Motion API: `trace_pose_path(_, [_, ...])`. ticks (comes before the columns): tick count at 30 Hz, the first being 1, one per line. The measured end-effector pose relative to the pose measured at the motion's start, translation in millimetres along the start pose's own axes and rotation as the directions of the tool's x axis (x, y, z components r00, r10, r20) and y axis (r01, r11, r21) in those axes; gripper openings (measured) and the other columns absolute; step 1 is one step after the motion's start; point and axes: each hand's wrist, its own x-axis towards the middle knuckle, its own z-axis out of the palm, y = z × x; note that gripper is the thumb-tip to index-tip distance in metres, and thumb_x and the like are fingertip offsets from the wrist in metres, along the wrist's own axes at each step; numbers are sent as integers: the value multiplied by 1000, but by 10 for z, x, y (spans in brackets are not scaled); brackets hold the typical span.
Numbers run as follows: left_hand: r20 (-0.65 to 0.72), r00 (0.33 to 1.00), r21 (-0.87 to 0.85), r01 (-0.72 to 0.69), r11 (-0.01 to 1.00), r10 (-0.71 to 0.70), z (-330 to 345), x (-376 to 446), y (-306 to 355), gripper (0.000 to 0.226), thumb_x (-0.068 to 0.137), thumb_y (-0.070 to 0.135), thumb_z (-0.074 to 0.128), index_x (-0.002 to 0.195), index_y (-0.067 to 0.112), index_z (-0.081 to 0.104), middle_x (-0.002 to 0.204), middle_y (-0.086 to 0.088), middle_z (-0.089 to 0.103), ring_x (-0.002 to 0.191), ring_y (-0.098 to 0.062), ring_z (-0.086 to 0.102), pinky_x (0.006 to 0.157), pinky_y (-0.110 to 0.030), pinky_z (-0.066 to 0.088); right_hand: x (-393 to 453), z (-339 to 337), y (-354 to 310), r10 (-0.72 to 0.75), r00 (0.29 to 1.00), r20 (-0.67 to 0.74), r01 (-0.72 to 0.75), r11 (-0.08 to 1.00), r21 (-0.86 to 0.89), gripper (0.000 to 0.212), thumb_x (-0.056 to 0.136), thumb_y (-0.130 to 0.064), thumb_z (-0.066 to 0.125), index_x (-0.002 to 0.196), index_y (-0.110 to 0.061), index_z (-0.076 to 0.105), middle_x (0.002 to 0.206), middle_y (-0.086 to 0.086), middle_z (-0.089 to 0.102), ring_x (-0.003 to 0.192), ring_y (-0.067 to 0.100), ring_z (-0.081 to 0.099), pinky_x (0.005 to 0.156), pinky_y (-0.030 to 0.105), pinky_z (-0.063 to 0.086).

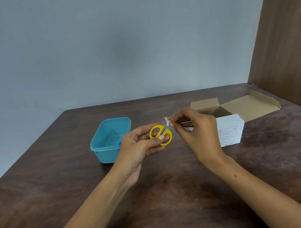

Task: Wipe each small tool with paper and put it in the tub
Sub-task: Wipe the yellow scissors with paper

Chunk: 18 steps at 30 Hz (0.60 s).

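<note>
My left hand (140, 145) grips a pair of small scissors with yellow handles (156, 130), thumb across the lower loop. Above the handles, my right hand (195, 129) pinches a small piece of white paper (166, 121) around the metal blades, which the paper and fingers mostly hide. Both hands hover over the middle of the table. A light blue plastic tub (111, 139) stands open just left of my left hand. A small blue item (118, 143) lies inside it, partly hidden behind my hand.
An open white cardboard box (229, 128) with brown flaps spread out sits right of my right hand. The dark wooden table (165, 197) meets a grey wall at the back and a brown wooden panel at the right.
</note>
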Motion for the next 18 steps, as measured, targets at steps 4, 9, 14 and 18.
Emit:
trace_pose_path(4, [-21, 1000, -70, -18, 997, 16, -14, 4, 16, 32, 74, -5, 70, 105, 1, 65, 92, -13, 75, 79, -18, 73, 65, -24, 60, 29, -56, -58, -43, 999, 9, 43, 999, -3, 11, 79, -7, 71, 84, -14, 64, 78, -14, 67, 73, 7, 66, 67, 35, 55])
trace_pose_path(9, [-28, 996, -63, -81, 995, 80, -15, -5, 7, 29, 76, -4, 69, 104, 2, 65, 93, -14, 74, 82, -21, 73, 67, -24, 59, -19, 7, -102, -103, 984, 142, 108, 994, -25, 11, 81, -11, 70, 88, -17, 64, 82, -11, 70, 75, 6, 66, 65, 36, 55])
trace_pose_path(14, [-36, 995, -57, -98, 994, 97, -16, 4, 4, 25, 79, -4, 67, 102, 5, 66, 87, -10, 75, 77, -18, 72, 66, -23, 59, -39, 19, -121, -104, 983, 152, 107, 994, -12, 10, 79, -10, 72, 85, -14, 65, 78, -9, 70, 73, 5, 66, 65, 32, 56])
trace_pose_path(18, [-4, 995, -48, -104, 993, 104, 21, -14, 9, 25, 79, -2, 67, 103, 5, 65, 92, -11, 75, 84, -21, 73, 67, -24, 59, -23, 3, -91, -54, 997, 60, 55, 998, -27, 10, 78, -7, 74, 78, -11, 64, 74, -6, 71, 69, 5, 66, 63, 28, 55])
